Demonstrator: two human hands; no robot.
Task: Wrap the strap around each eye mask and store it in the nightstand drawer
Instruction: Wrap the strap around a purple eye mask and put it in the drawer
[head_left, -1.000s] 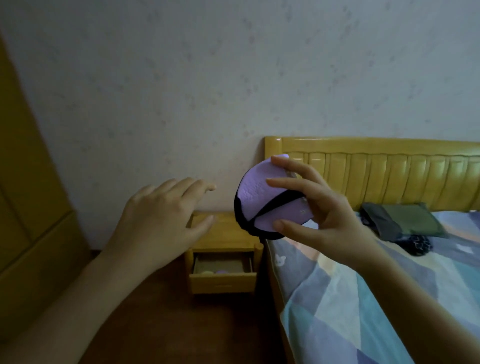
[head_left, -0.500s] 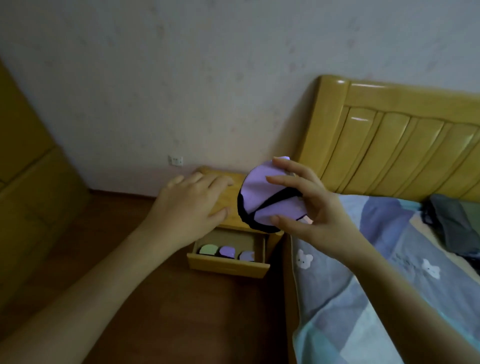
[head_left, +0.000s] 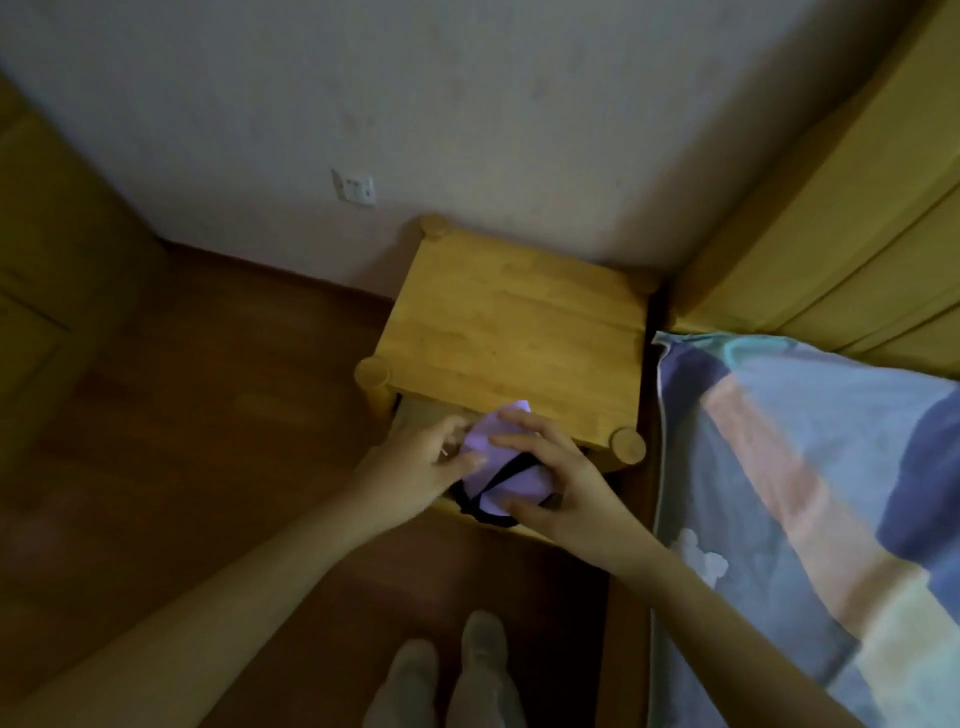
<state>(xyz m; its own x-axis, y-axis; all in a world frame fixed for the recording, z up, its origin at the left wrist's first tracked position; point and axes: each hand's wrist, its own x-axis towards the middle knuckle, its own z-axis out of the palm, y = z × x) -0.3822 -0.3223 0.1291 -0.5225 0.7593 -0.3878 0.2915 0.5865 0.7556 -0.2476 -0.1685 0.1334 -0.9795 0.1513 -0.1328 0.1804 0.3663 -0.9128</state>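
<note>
A folded purple eye mask (head_left: 497, 470) with a black strap wrapped around it is held over the open drawer (head_left: 483, 517) of the wooden nightstand (head_left: 511, 332). My right hand (head_left: 553, 480) grips the mask from above, fingers over its top and thumb under its lower edge. From the left, my left hand (head_left: 421, 467) pinches the mask's left edge. Both hands and the mask hide most of the drawer's inside.
The bed with a patterned cover (head_left: 800, 493) lies right of the nightstand, its wooden headboard (head_left: 831, 234) behind. A wall socket (head_left: 354, 186) sits above the skirting. A wooden wardrobe (head_left: 47, 270) stands at the left. My feet (head_left: 447, 675) stand on the wood floor.
I have stepped up to the nightstand and look down on it. My right hand lowered the mask to the open drawer, and my left hand came onto the mask's left edge.
</note>
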